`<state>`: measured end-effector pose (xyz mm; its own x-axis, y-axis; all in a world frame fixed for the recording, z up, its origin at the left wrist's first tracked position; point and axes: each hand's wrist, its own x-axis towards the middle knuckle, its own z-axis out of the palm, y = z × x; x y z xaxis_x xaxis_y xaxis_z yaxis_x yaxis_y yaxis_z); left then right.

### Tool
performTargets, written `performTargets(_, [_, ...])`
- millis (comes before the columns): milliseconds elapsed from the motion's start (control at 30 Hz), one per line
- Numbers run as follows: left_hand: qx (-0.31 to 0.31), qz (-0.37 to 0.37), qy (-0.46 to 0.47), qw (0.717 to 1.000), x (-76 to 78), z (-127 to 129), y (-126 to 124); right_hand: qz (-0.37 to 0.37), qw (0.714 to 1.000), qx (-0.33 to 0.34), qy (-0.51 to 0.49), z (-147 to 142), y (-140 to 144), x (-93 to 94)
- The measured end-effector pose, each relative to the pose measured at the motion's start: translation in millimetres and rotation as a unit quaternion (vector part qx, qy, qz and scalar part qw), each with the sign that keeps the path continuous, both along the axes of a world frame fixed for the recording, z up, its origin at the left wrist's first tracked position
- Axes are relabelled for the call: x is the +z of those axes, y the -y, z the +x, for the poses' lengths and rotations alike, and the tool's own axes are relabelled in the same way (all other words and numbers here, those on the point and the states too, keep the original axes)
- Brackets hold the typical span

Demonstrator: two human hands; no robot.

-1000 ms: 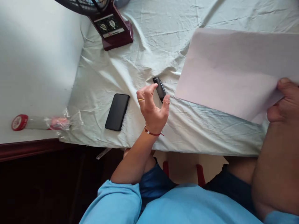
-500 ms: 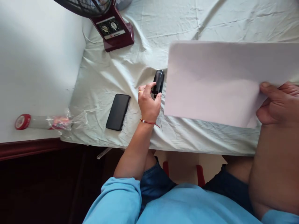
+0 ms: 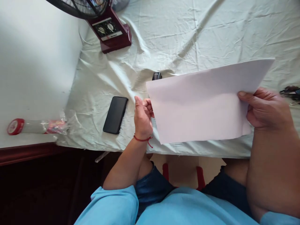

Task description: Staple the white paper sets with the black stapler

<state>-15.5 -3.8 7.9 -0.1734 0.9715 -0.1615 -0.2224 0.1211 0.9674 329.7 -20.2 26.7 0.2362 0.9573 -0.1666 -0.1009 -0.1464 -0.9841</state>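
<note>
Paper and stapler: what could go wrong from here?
The paper hides nearly all of the stapler, so the left hand would be working it by feel and might place it badly. The right hand grips only one edge, so the sheet may sag or crease. The phone lies near the left hand and could get knocked.

Home: sheet-covered table (image 3: 187,37), desk fan (image 3: 105,28)

My left hand (image 3: 142,116) is raised with the wrist bent back, thumb up and fingers (image 3: 148,104) curled loosely inward. My right hand (image 3: 264,107) is clenched in a pinch, thumb on top. Both forearms reach forward from my body, elbows bent.
</note>
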Motion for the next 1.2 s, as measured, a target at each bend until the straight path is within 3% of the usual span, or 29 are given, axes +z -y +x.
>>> performTargets(100, [-0.04, -0.001, 0.042, 0.998, 4.9, 2, 6, -0.026, 1.0, 0.0, 0.004, 2, -2, -4.3])
performTargets(267, [-0.109, -0.022, 0.011, 0.994, 5.8, -4, 9, -0.043, 0.999, -0.01, 0.013, -2, -4, -4.4])
performTargets(400, [-0.09, -0.038, -0.014, 0.995, 4.1, -7, 8, -0.047, 0.999, -0.008, 0.008, -6, -8, -4.6])
performTargets(567, [-0.045, -0.024, -0.019, 0.999, 2.4, -8, 4, -0.066, 0.996, -0.052, 0.002, -11, -13, -7.8])
performTargets(800, [-0.116, -0.064, 0.014, 0.991, -2.6, -12, 1, -0.038, 0.992, -0.119, 0.005, -9, -16, -8.6])
performTargets(1033, [-0.045, -0.042, -0.046, 0.997, -3.7, -12, -4, -0.106, 0.993, -0.05, -0.004, -6, -15, -12.5])
performTargets(1200, [-0.131, -0.063, 0.003, 0.989, -0.7, -15, -4, -0.066, 0.991, -0.111, 0.026, -5, -14, -10.0])
